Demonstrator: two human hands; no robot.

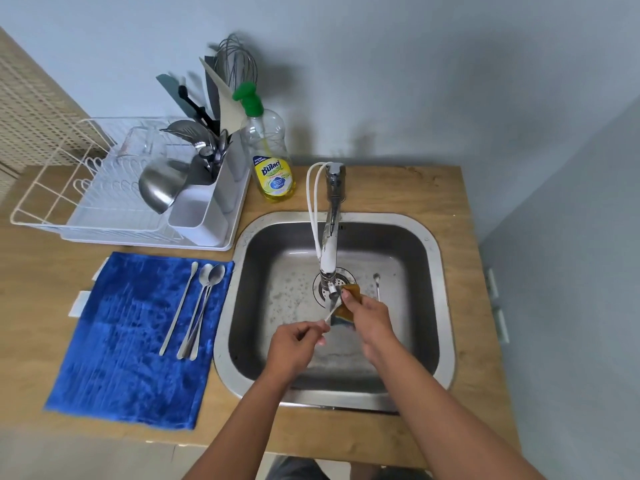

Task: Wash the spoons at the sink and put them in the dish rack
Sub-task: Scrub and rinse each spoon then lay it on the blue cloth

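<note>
Over the steel sink [429, 258], my left hand [294, 344] pinches the handle of a spoon [330, 311] whose bowl end points up toward the faucet's spout [327, 265]. My right hand [367, 318] grips a yellow-brown sponge [351, 294] wrapped around that spoon's upper part. Another spoon [377, 284] lies on the sink floor to the right of the drain. Three long-handled spoons [194, 310] lie side by side on a blue cloth [121, 341] left of the sink. The white dish rack [104, 202] stands at the back left.
The rack's cutlery holder [204, 209] carries utensils, a whisk and a steel ladle. A dish-soap bottle [272, 161] with a green cap stands between rack and faucet. The wooden counter [464, 306] ends close to the sink's right side, by a grey wall.
</note>
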